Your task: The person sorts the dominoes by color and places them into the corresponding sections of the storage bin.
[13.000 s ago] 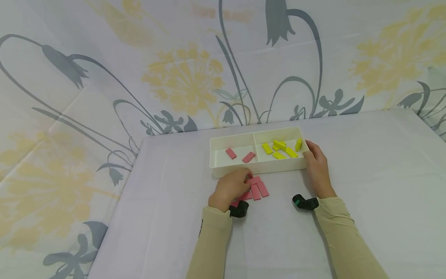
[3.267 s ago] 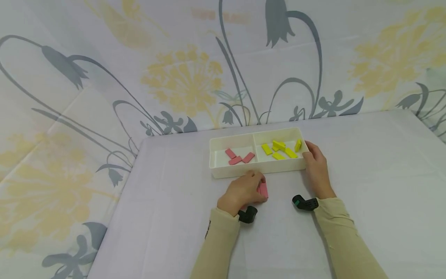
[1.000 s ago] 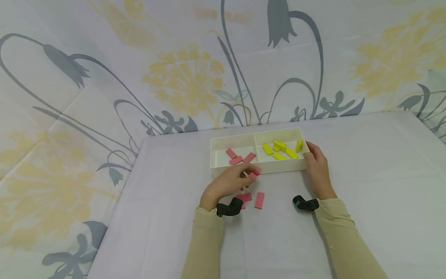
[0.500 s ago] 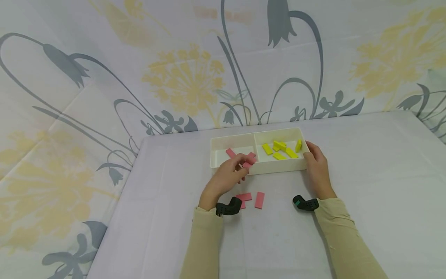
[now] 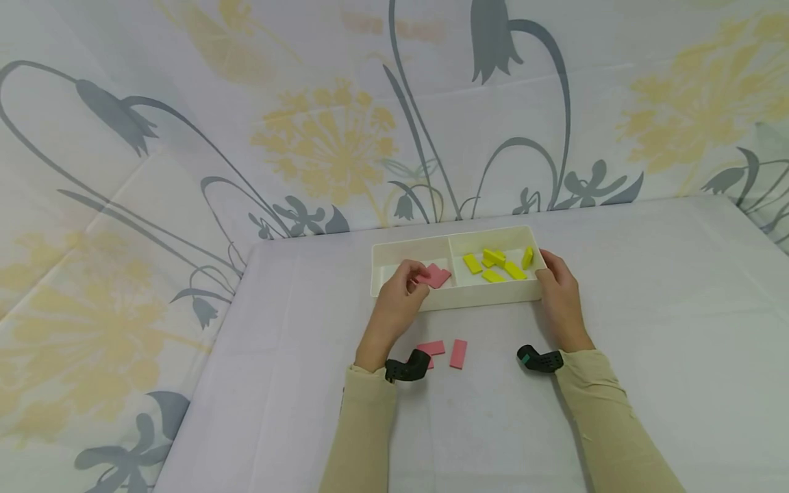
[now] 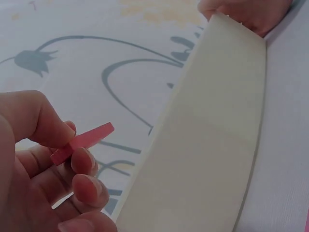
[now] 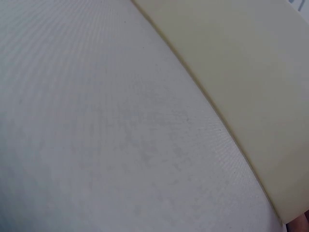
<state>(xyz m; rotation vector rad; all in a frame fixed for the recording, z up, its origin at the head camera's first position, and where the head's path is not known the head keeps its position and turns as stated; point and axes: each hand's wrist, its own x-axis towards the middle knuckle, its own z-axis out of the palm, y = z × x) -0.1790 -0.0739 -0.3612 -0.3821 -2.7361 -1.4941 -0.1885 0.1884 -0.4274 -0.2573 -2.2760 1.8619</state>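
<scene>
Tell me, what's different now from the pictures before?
The left hand picked a pink tile off the table, lifted it toward the tray and now pinches it over the left compartment. The pink pile by the tray shrank; pink tiles on the table remain. The right hand stayed on the tray's right end, and the yellow tiles did not move.

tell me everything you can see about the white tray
The white tray is a shallow rectangular box, apparently of matte plastic, with low walls and a middle divider making two compartments. It sits flat on the table near the far edge. The left compartment holds pink tiles, the right one yellow tiles. The right hand holds its right end; the left hand pinches a pink tile over its left compartment.
</scene>
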